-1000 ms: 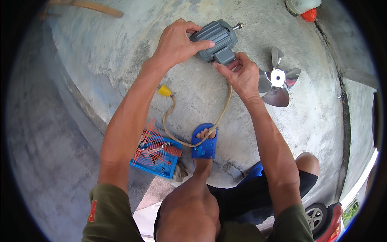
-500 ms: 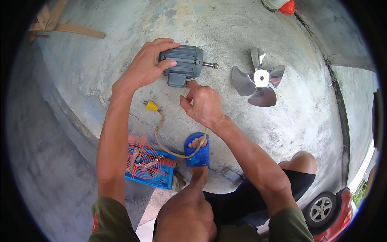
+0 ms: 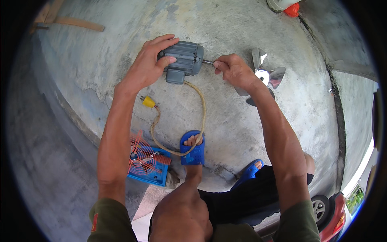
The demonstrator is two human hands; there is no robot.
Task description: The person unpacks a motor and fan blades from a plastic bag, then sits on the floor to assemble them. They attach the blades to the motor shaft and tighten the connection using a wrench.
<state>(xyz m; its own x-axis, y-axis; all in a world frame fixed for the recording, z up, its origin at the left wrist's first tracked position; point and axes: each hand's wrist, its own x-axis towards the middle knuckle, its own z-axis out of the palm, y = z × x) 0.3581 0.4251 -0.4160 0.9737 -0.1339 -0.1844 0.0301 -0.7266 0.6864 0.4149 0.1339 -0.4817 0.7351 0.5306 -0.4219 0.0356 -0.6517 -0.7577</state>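
Observation:
A grey electric motor (image 3: 183, 56) lies on its side on the concrete floor, its shaft (image 3: 207, 62) pointing right. My left hand (image 3: 151, 62) wraps over the motor's left end, thumb on the near side and fingers on top. With thumb and fingers pinched together, my right hand (image 3: 236, 70) grips the shaft's tip, which they cover. A pale power cord (image 3: 203, 103) runs from the motor's terminal box and loops toward me, ending in a yellow plug (image 3: 148, 101). Partly behind my right hand and wrist lies a silver metal fan blade (image 3: 277, 76).
Near my left forearm sits a blue tray (image 3: 159, 180) holding an orange wire fan guard (image 3: 141, 155). The cord crosses my foot in a blue sandal (image 3: 194, 155). Wooden pieces (image 3: 78, 23) lie far left, a white bucket (image 3: 278, 4) far right. A red car (image 3: 333, 215) stands at lower right.
My right hand has moved from beneath the motor's terminal box, up and right, onto the shaft's tip. It now hides part of the fan blade. My left hand stays on the motor.

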